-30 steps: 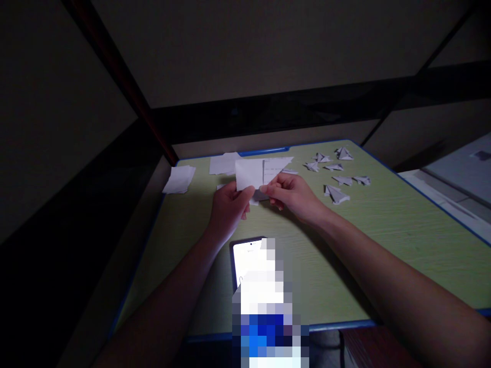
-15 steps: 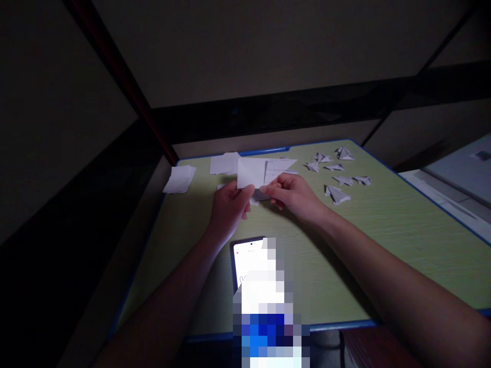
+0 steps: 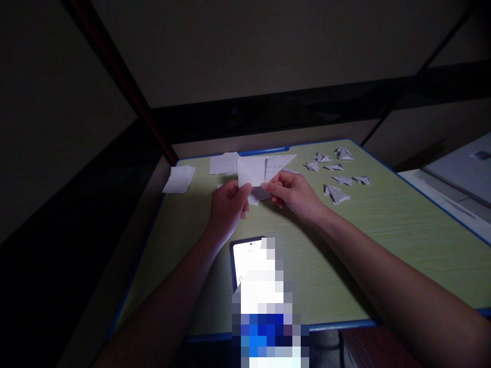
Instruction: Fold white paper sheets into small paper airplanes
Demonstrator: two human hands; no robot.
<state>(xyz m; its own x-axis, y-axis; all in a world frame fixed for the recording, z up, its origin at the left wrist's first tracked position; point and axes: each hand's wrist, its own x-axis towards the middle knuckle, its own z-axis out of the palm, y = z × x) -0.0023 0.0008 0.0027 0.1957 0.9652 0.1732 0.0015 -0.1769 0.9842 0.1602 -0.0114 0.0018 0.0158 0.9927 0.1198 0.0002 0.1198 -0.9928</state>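
Note:
A white sheet of paper is held up above the table between both hands. It has a folded flap on its right side, with lines of print on it and a pointed right corner. My left hand pinches the lower left edge, thumb in front and fingers behind. At the lower right edge, my right hand grips the same paper between thumb and fingers. Beneath the held sheet, another piece of paper shows partly, the rest hidden by the hands and sheet.
Paper stacks lie at the table's far left and back. Several small folded paper figures are spread at the back right. A lit phone lies in front, partly pixelated. The green table has a blue edge, with walls behind.
The right thumb has shifted slightly right along the paper's lower edge, away from the left thumb. The paper's pointed corner has risen a little. Both hands keep their hold.

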